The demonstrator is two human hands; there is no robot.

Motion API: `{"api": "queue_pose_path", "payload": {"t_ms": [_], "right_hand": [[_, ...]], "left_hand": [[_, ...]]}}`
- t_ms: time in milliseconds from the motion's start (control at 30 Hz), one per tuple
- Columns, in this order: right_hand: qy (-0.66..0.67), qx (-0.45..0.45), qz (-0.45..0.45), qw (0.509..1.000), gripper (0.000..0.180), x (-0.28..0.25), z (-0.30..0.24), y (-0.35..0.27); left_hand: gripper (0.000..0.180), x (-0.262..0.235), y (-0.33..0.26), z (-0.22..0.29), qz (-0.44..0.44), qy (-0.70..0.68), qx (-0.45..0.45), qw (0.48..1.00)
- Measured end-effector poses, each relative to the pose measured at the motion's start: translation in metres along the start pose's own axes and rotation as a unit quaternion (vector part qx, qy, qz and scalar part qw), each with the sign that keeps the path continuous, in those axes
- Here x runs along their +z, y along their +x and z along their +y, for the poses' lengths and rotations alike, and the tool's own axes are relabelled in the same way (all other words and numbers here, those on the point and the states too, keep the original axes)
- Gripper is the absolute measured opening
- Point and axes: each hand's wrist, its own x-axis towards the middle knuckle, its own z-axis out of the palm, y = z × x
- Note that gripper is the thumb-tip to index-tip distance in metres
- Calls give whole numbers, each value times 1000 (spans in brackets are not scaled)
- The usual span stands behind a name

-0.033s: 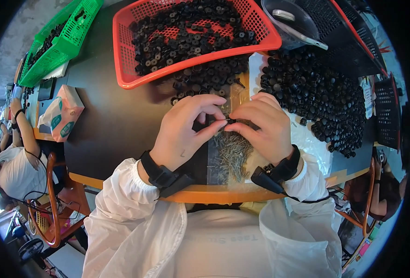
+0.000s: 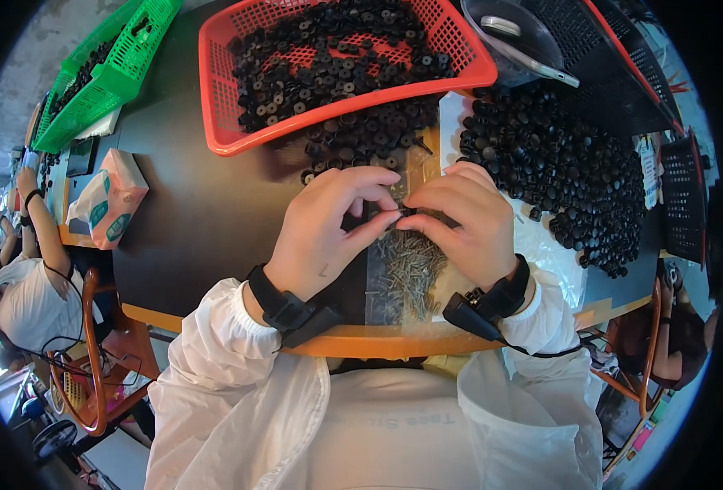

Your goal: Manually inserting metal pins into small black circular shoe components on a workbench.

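My left hand [image 2: 329, 216] and my right hand [image 2: 468, 212] meet over the near edge of the table, fingertips almost touching. A small black plastic part [image 2: 407, 212] is pinched between my right thumb and forefinger. My left thumb and fingertips close against its other side; what they grip is too small and covered to make out. Just below the hands lies a heap of thin metal screws [image 2: 410, 273]. Beyond them, loose black round parts [image 2: 353, 143] spread in front of a red basket [image 2: 214, 90] filled with more of the same kind.
A large heap of black caps [image 2: 557, 163] covers white sheeting on the right. Behind stand a clear tub [image 2: 517, 57] and black crates [image 2: 615, 73]. A tissue pack [image 2: 120, 200] and a green basket [image 2: 124, 69] are at the left. Other people sit at both sides.
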Motion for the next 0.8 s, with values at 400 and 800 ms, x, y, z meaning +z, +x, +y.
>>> {"api": "queue_pose_path", "payload": {"t_ms": [400,800], "right_hand": [[194,95,-4,976,26,-1,-1,-5],[184,53,-16,981,30,-4,0,-3]], "left_hand": [[45,-2,-4,5,43,-56,-16,997],[45,-13,7,0,61,11,130,990]]}}
